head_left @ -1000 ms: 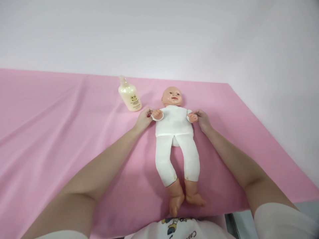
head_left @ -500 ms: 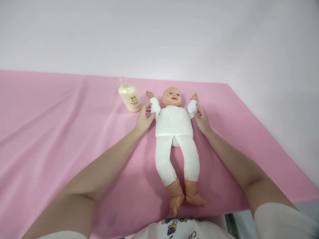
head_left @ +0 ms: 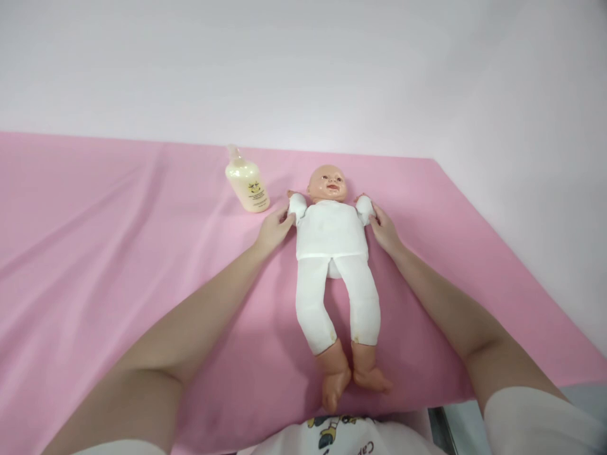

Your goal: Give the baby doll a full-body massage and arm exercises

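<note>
A baby doll [head_left: 332,230] with a white cloth body and bare plastic head, hands and feet lies face up, its feet toward me. My left hand [head_left: 276,226] is closed around the doll's arm on the left side, thumb in front and fingers partly hidden behind the sleeve. On the other side my right hand [head_left: 384,227] grips the doll's other arm in the same way. Both doll arms are bent up off the cloth beside the head, with the plastic hands mostly hidden behind the sleeves.
A pale yellow pump bottle [head_left: 247,186] with a cow picture stands left of the doll's head, close to my left hand. The pink cloth [head_left: 118,253] has folds on the left. Behind it rises a white wall [head_left: 284,69].
My fingers have closed round the doll's arms. Both arms have tilted up toward me, so the doll's hands show less. The bottle and the doll's body stay put.
</note>
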### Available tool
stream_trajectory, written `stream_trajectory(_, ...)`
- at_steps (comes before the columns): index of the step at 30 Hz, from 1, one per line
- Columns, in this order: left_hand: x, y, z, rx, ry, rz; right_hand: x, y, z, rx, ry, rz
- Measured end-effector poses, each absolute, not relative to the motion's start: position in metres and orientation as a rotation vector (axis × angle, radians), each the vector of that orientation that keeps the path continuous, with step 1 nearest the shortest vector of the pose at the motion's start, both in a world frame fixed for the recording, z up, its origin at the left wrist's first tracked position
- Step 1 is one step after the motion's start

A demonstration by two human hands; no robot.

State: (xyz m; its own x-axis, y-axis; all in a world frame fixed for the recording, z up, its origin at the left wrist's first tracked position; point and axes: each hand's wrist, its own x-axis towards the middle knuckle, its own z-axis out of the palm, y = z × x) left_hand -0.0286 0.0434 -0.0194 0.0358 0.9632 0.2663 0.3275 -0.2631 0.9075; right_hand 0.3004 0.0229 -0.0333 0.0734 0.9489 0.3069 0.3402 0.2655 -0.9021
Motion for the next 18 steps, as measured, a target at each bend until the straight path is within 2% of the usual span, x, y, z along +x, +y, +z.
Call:
stream_trajectory(11, -0.0266, 0.0388, -0.0099, 1.777, 1.421, 1.065, 0.2988, 0.0204, -0.0294, -1.300, -1.501, 0.756)
stream_trajectory(18, -0.0259, 0.0433, -0.0146, 1.628, 1.203, 1.312, 0.2978, 0.0179, -0.0243, -1.182, -1.371, 0.765)
